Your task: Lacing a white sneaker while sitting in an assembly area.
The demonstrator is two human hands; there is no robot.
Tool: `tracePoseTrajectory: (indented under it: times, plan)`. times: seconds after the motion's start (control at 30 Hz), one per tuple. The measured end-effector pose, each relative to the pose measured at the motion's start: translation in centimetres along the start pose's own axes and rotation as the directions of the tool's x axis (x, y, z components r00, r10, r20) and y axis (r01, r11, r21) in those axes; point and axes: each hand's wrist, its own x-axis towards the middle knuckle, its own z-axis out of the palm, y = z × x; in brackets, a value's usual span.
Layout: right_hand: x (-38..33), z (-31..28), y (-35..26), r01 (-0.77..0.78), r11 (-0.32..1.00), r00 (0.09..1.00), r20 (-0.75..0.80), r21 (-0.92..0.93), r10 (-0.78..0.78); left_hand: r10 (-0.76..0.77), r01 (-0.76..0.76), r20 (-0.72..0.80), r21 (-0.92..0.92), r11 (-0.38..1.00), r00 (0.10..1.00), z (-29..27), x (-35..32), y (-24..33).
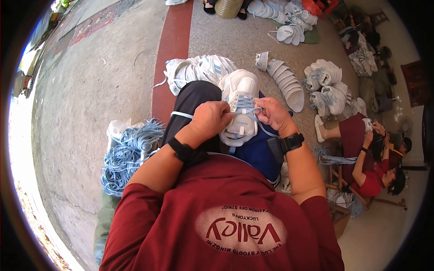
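A white sneaker [239, 84] rests across my lap, its toe pointing away from me. Light blue shoelace [244, 103] is threaded through its eyelets in several crossing rows. On the shoe's left side, my left hand [209, 119] is closed with thumb and fingers pinched by the tongue, on a stretch of the lace. Opposite it, my right hand [274, 115] pinches the lace near the upper eyelets, and a small loop shows at its fingertips. A light blue band [181, 114] goes round my dark left trouser leg.
A large heap of blue laces [129, 153] lies at my left. Beyond my knees sits a row of white shoes [199, 70]; nested white shoe parts [285, 81] curve away to the right. More shoes [330, 88] are piled farther right, near a seated person [370, 153] handling a shoe.
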Motion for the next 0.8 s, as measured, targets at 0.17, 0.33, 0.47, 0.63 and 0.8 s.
tracePoseTrajectory:
  times: [0.17, 0.33, 0.47, 0.63, 0.8]
  plan:
    - [-0.3, 0.5, 1.6, 0.205, 0.794, 0.948, -0.084, -0.572, -0.306, -0.017, 0.009, -0.087, -0.099, 0.995, 0.996, -1.4, 0.9, -0.7]
    - [-1.3, 2.8, 3.9, 0.286, 0.147, 0.62, 0.066, -0.947, -0.782, 0.52, -0.426, -0.267, 0.339, 0.839, 0.811, -3.8, 0.3, -0.7]
    - [-2.7, 3.1, 4.3, 0.281, 0.29, 0.619, -0.058, -0.915, -0.783, 0.477, -0.367, -0.279, 0.366, 0.855, 0.833, -6.5, -1.6, -2.8]
    - [-5.4, 2.3, 3.7, 0.225, 0.358, 0.849, 0.002, -0.906, -0.528, 0.309, -0.297, -0.157, 0.094, 0.95, 0.938, -5.6, -3.0, -3.5]
    - [-7.2, 0.4, 4.0, 0.272, 0.208, 0.799, 0.1, -0.94, -0.594, 0.058, -0.085, -0.165, -0.157, 0.984, 0.985, -6.9, -3.9, -6.0]
